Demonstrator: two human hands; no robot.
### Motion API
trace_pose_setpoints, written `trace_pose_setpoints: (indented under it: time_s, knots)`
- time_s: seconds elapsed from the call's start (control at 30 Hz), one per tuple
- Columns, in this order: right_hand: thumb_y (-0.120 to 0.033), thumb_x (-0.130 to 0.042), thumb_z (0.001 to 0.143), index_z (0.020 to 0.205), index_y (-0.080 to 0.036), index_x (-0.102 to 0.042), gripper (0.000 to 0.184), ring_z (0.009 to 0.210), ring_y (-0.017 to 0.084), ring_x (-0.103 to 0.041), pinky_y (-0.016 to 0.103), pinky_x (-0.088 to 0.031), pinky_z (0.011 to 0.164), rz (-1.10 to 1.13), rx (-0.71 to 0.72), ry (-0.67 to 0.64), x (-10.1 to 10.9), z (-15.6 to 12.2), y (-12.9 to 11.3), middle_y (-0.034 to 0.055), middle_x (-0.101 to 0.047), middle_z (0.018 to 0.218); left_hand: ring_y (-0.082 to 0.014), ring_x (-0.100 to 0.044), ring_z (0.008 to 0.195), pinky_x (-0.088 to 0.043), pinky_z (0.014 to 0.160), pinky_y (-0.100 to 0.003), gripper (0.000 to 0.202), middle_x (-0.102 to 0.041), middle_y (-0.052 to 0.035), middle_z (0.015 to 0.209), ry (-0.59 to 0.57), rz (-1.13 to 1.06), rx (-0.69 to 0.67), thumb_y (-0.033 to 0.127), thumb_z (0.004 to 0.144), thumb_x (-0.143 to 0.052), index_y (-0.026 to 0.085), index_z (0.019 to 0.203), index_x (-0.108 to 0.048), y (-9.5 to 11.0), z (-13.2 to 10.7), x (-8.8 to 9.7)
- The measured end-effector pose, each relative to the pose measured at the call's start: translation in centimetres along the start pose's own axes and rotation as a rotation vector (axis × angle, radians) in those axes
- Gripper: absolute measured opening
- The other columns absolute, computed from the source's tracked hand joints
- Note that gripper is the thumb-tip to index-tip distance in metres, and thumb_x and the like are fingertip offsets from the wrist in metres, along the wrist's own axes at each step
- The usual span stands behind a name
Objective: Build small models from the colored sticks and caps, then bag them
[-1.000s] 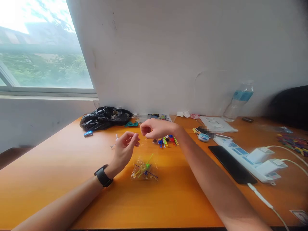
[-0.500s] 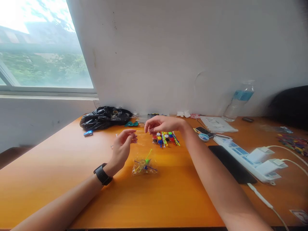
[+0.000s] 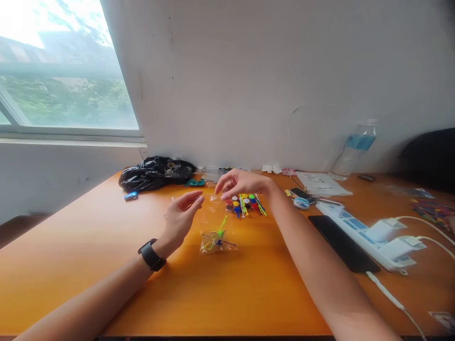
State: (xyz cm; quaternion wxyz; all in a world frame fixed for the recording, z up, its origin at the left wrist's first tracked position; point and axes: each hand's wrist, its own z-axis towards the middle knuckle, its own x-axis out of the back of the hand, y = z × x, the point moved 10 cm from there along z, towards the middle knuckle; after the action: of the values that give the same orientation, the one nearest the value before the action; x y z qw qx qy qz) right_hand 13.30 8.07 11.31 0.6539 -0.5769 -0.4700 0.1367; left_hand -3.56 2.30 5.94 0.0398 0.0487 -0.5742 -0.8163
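Note:
Above the orange table (image 3: 88, 265), my left hand (image 3: 183, 215) and my right hand (image 3: 241, 182) hold a small clear plastic bag (image 3: 210, 208) stretched between them. The left thumb and fingertips pinch its left edge, and a black watch (image 3: 151, 255) sits on that wrist. My right thumb and forefinger pinch the bag's right corner while the other fingers spread. Just below lies a second clear bag (image 3: 217, 241) with green, yellow and blue sticks inside. A pile of coloured plastic picks (image 3: 246, 204) lies beneath my right hand.
A black plastic bag (image 3: 156, 171) lies against the wall with a small blue item (image 3: 131, 195) in front of it. On the right are a white power strip (image 3: 359, 227) with chargers, a black phone (image 3: 343, 242), a water bottle (image 3: 351, 149) and papers (image 3: 322, 183).
My hands have drawn apart from a close pinch, stretching the clear bag between them. The bag of sticks on the table now sits slightly farther right.

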Motion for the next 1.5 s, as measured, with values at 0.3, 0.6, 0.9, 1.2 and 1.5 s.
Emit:
trace_pose_setpoints:
  time_s: [0.3, 0.6, 0.9, 1.2, 1.5]
  knots:
    - [-0.04, -0.093, 0.071, 0.094, -0.015, -0.082, 0.037, 0.086, 0.018, -0.072, 0.026, -0.054, 0.074, -0.059, 0.052, 0.044, 1.2, -0.1, 0.4, 0.0088, -0.078, 0.096, -0.0218, -0.071, 0.089, -0.062, 0.076, -0.033, 0.041, -0.078, -0.0098, 0.098, -0.078, 0.045, 0.025, 0.056, 0.083, -0.083, 0.017, 0.097, -0.08, -1.3, 0.4, -0.7]
    - [-0.04, -0.084, 0.081, 0.098, -0.013, -0.08, 0.032, 0.078, 0.016, -0.067, 0.023, -0.049, 0.064, -0.241, 0.024, 0.015, 0.2, 0.5, -0.2, 0.0082, -0.078, 0.092, -0.0187, -0.068, 0.087, -0.06, 0.083, -0.034, 0.038, -0.077, -0.0077, 0.097, -0.117, -0.005, 0.007, 0.052, 0.086, -0.081, 0.018, 0.101, -0.079, -0.7, 0.3, -1.1]
    - [-0.035, -0.077, 0.086, 0.092, -0.015, -0.077, 0.02, 0.076, 0.016, -0.069, 0.023, -0.053, 0.065, -0.187, 0.117, 0.085, -0.5, 0.6, -2.4, 0.0046, -0.075, 0.081, -0.0241, -0.073, 0.097, -0.062, 0.082, -0.038, 0.06, -0.067, -0.0119, 0.125, -0.141, -0.075, 0.159, 0.063, 0.092, -0.07, 0.022, 0.135, -0.058, -2.3, -0.5, -1.6]
    - [-0.023, -0.071, 0.084, 0.083, -0.015, -0.074, 0.009, 0.061, 0.014, -0.07, 0.022, -0.054, 0.059, -0.11, 0.108, 0.193, -1.4, -0.2, -5.6, 0.0035, -0.074, 0.068, -0.0319, -0.063, 0.117, -0.052, 0.098, -0.046, 0.106, -0.061, -0.0123, 0.133, -0.079, 0.314, -0.1, 0.05, 0.066, -0.097, 0.028, 0.154, -0.042, -1.6, -1.2, -1.6]
    - [-0.018, -0.066, 0.081, 0.073, -0.016, -0.07, 0.009, 0.064, 0.016, -0.07, 0.02, -0.046, 0.052, -0.315, 0.015, 0.31, -0.5, -0.8, -5.7, 0.0045, -0.075, 0.067, -0.0239, -0.065, 0.106, -0.05, 0.097, -0.039, 0.062, -0.064, -0.0068, 0.12, -0.128, 0.344, -0.195, 0.048, 0.082, -0.086, 0.025, 0.131, -0.054, -0.4, -1.5, -2.3]
